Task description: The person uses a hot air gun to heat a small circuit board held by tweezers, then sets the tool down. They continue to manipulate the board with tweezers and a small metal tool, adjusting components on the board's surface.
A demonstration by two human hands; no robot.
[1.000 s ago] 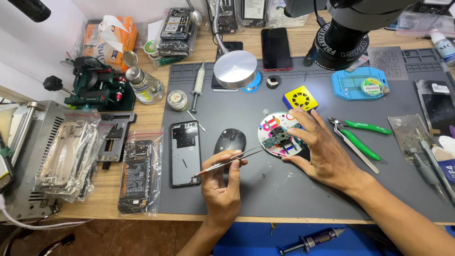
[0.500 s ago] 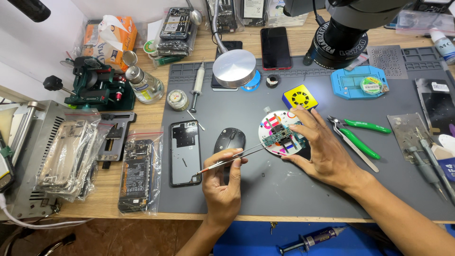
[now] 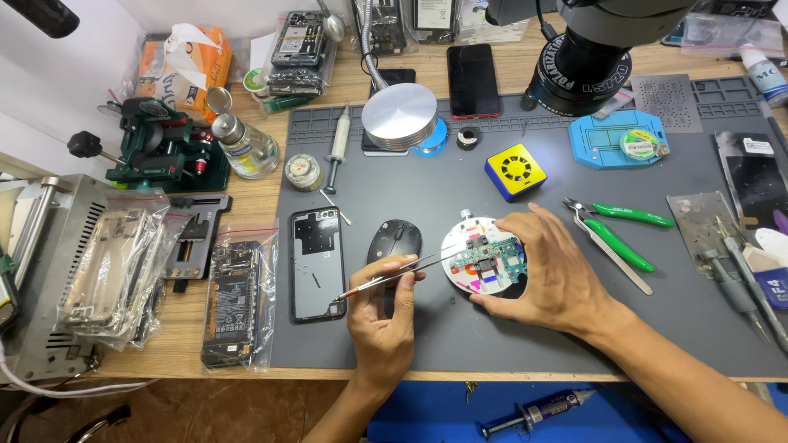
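Pinching slim metal tweezers (image 3: 394, 276), the left hand (image 3: 384, 320) angles their tips up and rightward onto a small circuit board (image 3: 488, 261). Board sits on a round white holder (image 3: 483, 256). Right hand (image 3: 558, 271) curls around the holder's right edge, thumb below, fingers above, steadying it on the grey mat (image 3: 525, 336) covering the worktop (image 3: 254, 201). Black mouse (image 3: 392, 241) lies just left of the holder, behind the tweezers. Opened phone back (image 3: 317, 262) further left on the mat. Green-handled cutters (image 3: 617, 234) just right of the right hand. Yellow cube (image 3: 515, 171) behind the holder. Microscope head (image 3: 584, 61) hangs over the mat's far edge.
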